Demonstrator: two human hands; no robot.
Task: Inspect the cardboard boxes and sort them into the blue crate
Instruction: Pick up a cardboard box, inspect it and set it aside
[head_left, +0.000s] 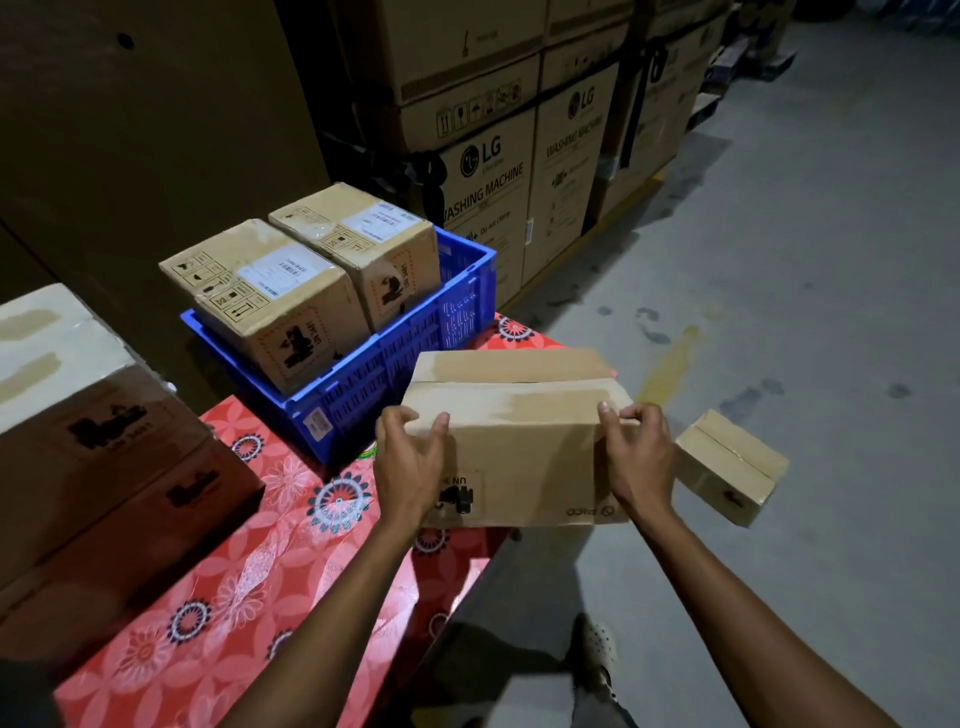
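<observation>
Two hands gripped one cardboard box (519, 447).
Left hand (408, 467) and right hand (636, 457) clasped its ends beside the blue crate (395, 374).

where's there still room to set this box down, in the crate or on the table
Inside the blue crate, the strip between the two packed boxes and its right wall looks bare. The red tablecloth is open between the stacked boxes at left and the held box. The crate's left half is crowded.

A taped cardboard box (514, 452), print upside down, is beside the blue crate (363, 382) holding two labelled boxes (270, 296).
</observation>
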